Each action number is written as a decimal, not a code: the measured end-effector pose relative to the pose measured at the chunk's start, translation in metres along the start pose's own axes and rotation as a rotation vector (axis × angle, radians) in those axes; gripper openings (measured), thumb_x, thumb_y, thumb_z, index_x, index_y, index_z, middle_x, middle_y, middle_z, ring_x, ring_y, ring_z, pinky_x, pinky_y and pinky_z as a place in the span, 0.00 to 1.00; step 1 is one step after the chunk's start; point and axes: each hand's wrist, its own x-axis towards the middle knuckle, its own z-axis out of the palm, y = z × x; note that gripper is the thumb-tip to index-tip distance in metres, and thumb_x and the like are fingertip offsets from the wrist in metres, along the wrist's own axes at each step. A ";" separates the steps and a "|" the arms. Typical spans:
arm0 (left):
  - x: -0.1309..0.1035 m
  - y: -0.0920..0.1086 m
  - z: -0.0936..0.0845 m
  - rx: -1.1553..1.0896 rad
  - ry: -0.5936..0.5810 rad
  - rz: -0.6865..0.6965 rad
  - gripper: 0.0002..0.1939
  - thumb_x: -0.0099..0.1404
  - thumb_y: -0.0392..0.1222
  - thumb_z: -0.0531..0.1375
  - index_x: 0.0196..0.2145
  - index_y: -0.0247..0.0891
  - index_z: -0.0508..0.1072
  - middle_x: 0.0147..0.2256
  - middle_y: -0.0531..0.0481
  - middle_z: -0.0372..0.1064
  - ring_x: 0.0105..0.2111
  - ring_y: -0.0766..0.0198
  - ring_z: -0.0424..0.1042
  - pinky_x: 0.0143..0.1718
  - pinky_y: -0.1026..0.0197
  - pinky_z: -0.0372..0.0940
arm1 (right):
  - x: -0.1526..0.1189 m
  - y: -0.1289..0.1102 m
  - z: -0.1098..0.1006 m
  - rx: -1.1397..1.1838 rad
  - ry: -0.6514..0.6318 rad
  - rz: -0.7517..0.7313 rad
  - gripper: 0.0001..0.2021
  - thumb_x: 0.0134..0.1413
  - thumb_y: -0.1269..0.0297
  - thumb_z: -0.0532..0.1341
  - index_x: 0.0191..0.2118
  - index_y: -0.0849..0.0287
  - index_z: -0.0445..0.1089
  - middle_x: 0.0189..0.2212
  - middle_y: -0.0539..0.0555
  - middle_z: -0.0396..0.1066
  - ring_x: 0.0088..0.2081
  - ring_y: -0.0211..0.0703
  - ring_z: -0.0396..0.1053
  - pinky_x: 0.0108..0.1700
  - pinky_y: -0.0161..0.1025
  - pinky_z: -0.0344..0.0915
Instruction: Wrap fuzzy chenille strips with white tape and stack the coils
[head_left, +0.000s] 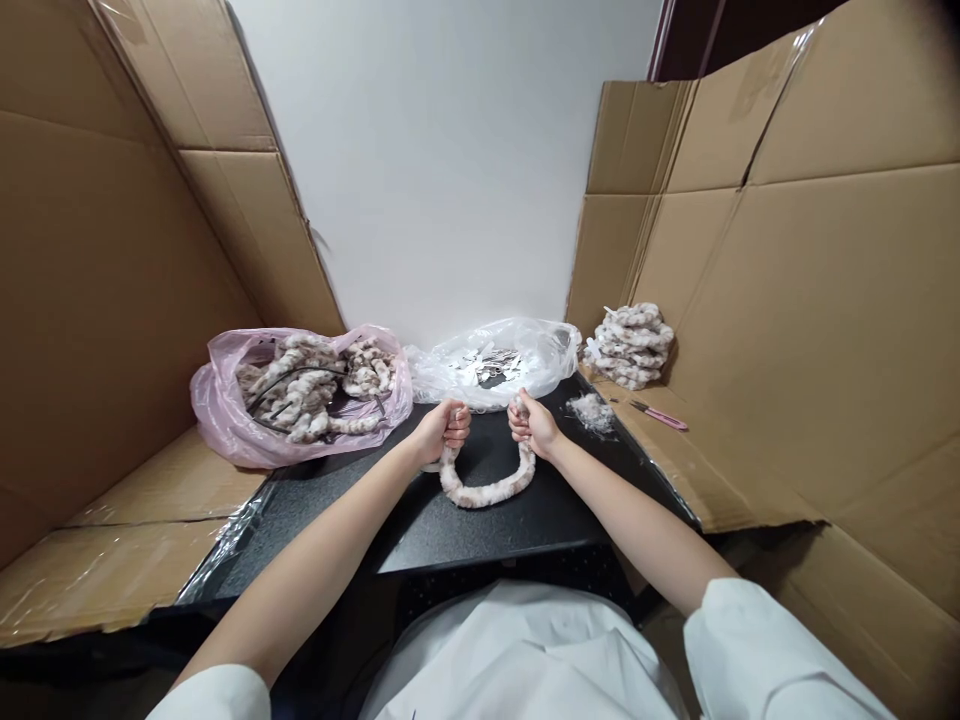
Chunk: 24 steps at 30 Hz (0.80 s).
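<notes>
A fluffy headband (489,494), white with brownish patches, hangs in a U shape between my hands over the black table. My left hand (445,430) is wrapped round one end of it. Round the other end, my right hand (532,424) is closed, thumb on top. A small pale tag or strip shows beside my left fist; what it belongs to I cannot tell. Beyond my hands lies a clear plastic bag (427,372) with several small white and silvery pieces (495,366) in it.
At the left, a pink plastic bag (217,400) holds fluffy bands and black strips. A stack of fluffy bands (634,345) stands at the right, near pink-handled snips (664,416) and a tuft of loose fluff (592,412). Cardboard walls (825,330) flank the black table (330,520).
</notes>
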 end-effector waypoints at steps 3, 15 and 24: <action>-0.002 0.000 -0.005 -0.022 0.023 0.040 0.13 0.57 0.37 0.51 0.18 0.38 0.53 0.16 0.61 0.36 0.12 0.75 0.37 0.11 0.72 0.37 | -0.001 0.009 -0.002 -0.065 0.042 -0.014 0.24 0.54 0.45 0.56 0.22 0.56 0.49 0.11 0.39 0.44 0.12 0.26 0.35 0.15 0.29 0.33; -0.009 -0.002 -0.007 -0.063 0.006 0.159 0.12 0.58 0.33 0.53 0.19 0.37 0.55 0.17 0.60 0.41 0.13 0.75 0.42 0.12 0.73 0.42 | 0.000 0.020 0.002 0.004 0.037 0.050 0.12 0.54 0.58 0.56 0.29 0.55 0.51 0.12 0.37 0.48 0.12 0.26 0.39 0.17 0.27 0.39; -0.010 0.002 -0.005 -0.116 0.118 0.316 0.09 0.58 0.40 0.55 0.23 0.36 0.61 0.19 0.56 0.54 0.18 0.69 0.58 0.21 0.66 0.60 | 0.001 0.010 -0.005 0.094 0.072 0.038 0.06 0.51 0.62 0.51 0.28 0.58 0.57 0.13 0.40 0.48 0.13 0.28 0.39 0.17 0.29 0.40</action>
